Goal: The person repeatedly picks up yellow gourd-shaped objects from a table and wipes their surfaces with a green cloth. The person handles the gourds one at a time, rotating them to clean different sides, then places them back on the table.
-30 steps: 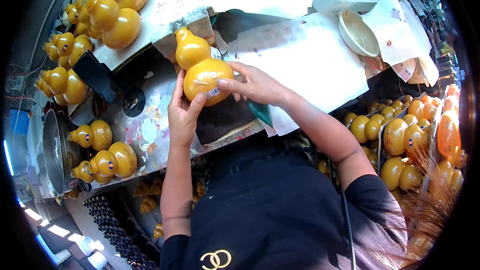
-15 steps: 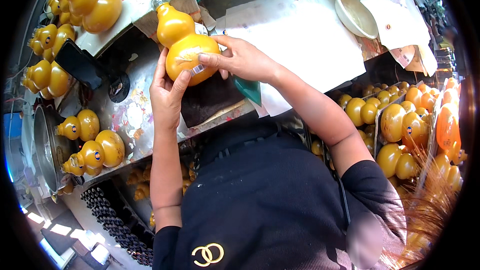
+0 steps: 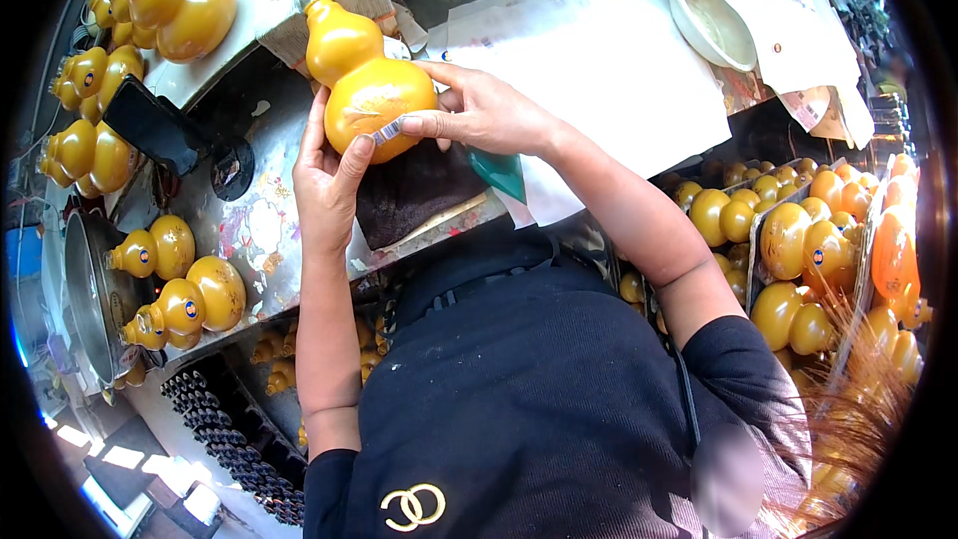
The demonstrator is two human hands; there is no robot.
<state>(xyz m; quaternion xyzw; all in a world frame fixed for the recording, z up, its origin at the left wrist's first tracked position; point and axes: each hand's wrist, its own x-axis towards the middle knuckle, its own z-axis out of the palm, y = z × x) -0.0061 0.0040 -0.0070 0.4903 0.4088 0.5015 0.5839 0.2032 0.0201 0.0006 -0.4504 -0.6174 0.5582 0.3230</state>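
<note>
Head view: paint-spattered grey bench (image 3: 261, 215) in crowded workshop, white paper sheets (image 3: 619, 70) spread across it, amber gourd-shaped bottles (image 3: 783, 240) crated at right. Held over bench, glossy yellow gourd-shaped bottle (image 3: 374, 95) points neck up-left, away from wearer, long axis slanting; lower bulb bears small striped white label (image 3: 386, 132). Left hand (image 3: 331, 165), right hand (image 3: 489, 115) grip lower bulb, fingers curled partway around.

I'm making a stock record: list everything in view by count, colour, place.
workbench: one, grey, centre-left
gourd-shaped bottle: one, yellow, held, upper centre
other bottles: many, yellow or orange, left and right
upright device: one, black, left
metal pan: one, grey, far left
sheets: several, white, centre
bowl: one, pale, upper right
pad: one, dark, workbench's near edge
unclear object: one, green, centre
shirt: one, black, lower middle
left hand, right hand: one each, bare, on bottle
</note>
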